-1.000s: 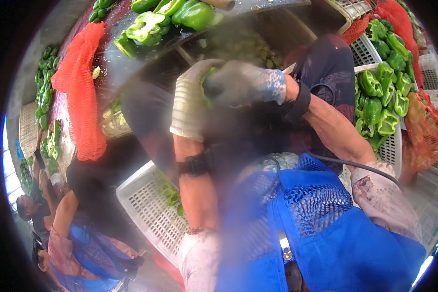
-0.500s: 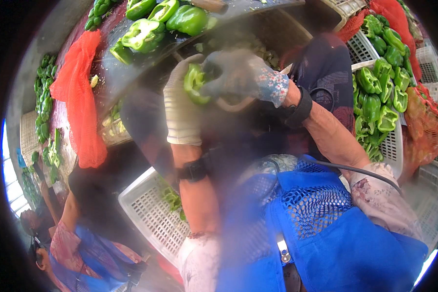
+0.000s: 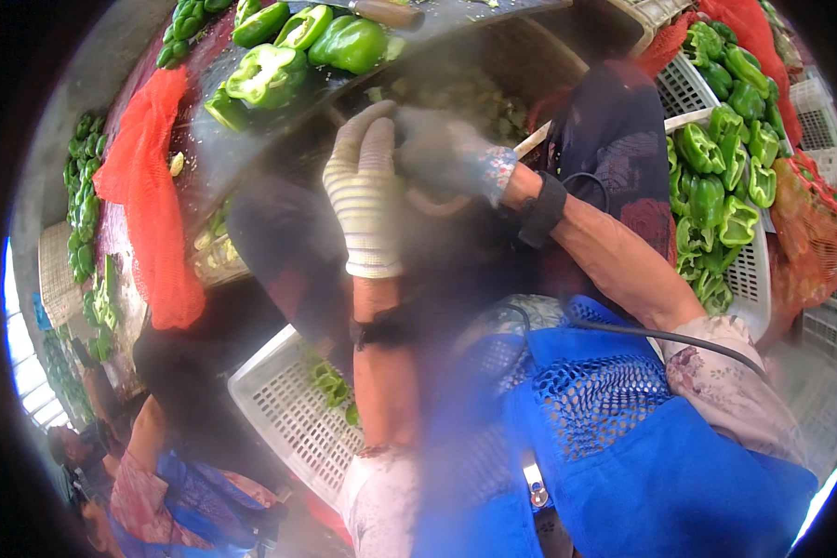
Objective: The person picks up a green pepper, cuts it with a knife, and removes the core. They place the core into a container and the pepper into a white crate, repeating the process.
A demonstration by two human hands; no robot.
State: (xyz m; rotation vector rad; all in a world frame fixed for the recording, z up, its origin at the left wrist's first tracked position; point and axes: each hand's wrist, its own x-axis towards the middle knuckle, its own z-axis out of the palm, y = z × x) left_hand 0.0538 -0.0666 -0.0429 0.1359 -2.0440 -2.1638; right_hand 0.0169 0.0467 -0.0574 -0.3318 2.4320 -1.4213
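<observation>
"What changed?"

"I lost sight of the green pepper piece that showed half a second before; its release I could not confirm. The left hand (image 3: 367,177) had fingers nearly straight, nothing visible inside. The right hand (image 3: 445,153) was curled and blurred; its grip I could not tell. Cut bell peppers (image 3: 268,76) lay by the bench (image 3: 479,17) edge nearest me."

Setting: was apparently a vegetable-processing workshop
Crated produce: halved green peppers (image 3: 707,200) filled a white basket (image 3: 749,274)
Work surface: the table (image 3: 205,149) carried more peppers (image 3: 270,74) and a red mesh sack (image 3: 149,205)
Storage: pale crates (image 3: 817,130) stood stacked
Company: another person (image 3: 191,493) was nearby
</observation>
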